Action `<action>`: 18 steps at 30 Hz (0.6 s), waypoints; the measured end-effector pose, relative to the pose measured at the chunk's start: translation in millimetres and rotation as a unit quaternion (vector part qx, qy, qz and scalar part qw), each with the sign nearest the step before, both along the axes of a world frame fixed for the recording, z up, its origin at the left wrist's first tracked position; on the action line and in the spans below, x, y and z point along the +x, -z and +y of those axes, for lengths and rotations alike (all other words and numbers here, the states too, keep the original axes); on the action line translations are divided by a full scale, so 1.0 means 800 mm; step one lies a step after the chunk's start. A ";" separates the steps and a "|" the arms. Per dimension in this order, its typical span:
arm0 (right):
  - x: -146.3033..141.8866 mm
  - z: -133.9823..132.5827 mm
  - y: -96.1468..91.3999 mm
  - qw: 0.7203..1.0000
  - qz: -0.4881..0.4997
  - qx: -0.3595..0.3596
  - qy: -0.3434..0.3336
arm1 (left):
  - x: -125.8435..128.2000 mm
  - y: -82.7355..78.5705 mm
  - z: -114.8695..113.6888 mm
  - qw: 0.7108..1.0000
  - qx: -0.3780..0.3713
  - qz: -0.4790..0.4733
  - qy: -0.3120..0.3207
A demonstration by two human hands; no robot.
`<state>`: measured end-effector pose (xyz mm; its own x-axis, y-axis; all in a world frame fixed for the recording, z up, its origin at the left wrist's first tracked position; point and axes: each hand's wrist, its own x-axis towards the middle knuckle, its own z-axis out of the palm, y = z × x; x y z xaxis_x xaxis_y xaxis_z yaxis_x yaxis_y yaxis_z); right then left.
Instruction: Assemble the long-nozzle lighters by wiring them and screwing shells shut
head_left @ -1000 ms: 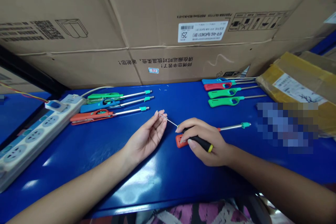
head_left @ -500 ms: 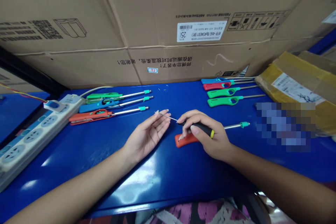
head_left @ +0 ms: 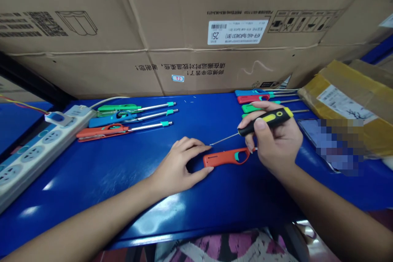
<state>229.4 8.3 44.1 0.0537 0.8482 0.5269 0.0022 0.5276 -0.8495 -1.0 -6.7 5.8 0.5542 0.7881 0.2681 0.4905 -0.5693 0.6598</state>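
Observation:
In my right hand (head_left: 278,141) is a screwdriver (head_left: 265,122) with a black and yellow handle, its thin shaft slanting down to the left. Below the shaft, an orange lighter (head_left: 225,158) with a long metal barrel lies flat on the blue table (head_left: 172,221); my right hand covers part of the barrel. My left hand (head_left: 181,166) rests palm down at the lighter's left end, thumb and index finger spread. The thumb tip is at the lighter's lower corner; whether it presses on it I cannot tell. The screwdriver tip is close to the left index fingertip.
At the left lie opened lighters in green (head_left: 119,108), blue (head_left: 107,120) and orange (head_left: 102,132), beside a power strip (head_left: 46,143). Several closed lighters (head_left: 252,99) lie back right. A phone (head_left: 313,131) and a taped carton (head_left: 353,98) stand farther right. A large cardboard box (head_left: 184,28) backs the table.
My right hand has moved right and up with the screwdriver, uncovering the orange lighter. My left hand has turned from palm up to palm down and come to the lighter's end.

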 end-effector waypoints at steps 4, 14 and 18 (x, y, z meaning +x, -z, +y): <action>-0.005 -0.009 0.001 0.997 -0.068 0.024 -0.012 | 0.004 0.010 0.001 1.000 0.007 0.014 0.005; -0.011 -0.015 0.007 0.980 -0.178 0.067 -0.064 | 0.012 0.020 0.000 0.998 -0.060 -0.014 -0.022; -0.010 -0.015 0.005 0.979 -0.181 0.075 -0.056 | 0.011 0.021 0.000 0.998 -0.052 -0.016 -0.019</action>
